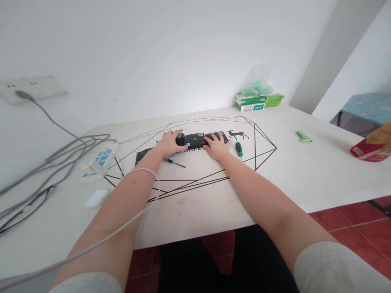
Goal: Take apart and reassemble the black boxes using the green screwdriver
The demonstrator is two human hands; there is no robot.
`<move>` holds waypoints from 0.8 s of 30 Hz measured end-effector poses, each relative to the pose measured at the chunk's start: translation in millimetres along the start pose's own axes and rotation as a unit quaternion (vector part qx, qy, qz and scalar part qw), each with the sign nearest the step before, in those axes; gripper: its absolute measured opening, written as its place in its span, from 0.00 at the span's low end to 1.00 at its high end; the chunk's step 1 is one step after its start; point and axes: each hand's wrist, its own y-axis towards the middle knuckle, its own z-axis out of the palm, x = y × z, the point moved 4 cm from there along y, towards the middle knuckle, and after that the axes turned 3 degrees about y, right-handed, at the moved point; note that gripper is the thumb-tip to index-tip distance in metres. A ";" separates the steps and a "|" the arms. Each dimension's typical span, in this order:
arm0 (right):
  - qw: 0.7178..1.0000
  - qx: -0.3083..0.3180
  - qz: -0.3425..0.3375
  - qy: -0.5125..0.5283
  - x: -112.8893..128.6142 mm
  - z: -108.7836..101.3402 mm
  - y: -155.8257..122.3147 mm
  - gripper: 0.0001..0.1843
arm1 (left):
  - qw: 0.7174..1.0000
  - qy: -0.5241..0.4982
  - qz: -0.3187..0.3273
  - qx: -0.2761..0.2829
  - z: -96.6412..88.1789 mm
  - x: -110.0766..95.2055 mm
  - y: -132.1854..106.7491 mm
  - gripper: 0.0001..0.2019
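Note:
Three small black boxes stand in a row on the white table. My left hand [170,144] is closed around the left black box [180,139], fingers over its far side and thumb along the near side. The middle black box [194,139], with small pale labels, sits beside it. My right hand [217,147] rests with spread fingers on the right black box [224,137]. A blue-handled screwdriver [175,162] lies below my left hand. To the right of my right hand is a green-and-black screwdriver [238,149]. Another dark, flat item [142,155] is partly hidden behind my left forearm.
Grey cables [73,150] and a white case [97,198] lie at the left. A white cord [122,232] crosses over my left forearm. Green boxes [250,101] with a plastic bag on top stand at the back. A green wrapper [304,137] and a red-yellow package [371,146] are at the right.

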 end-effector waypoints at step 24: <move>0.998 -0.021 -0.045 0.034 -10.4 5.6 11.4 0.28 | 0.553 -0.774 -0.308 0.001 32.1 -87.8 -114.1 0.31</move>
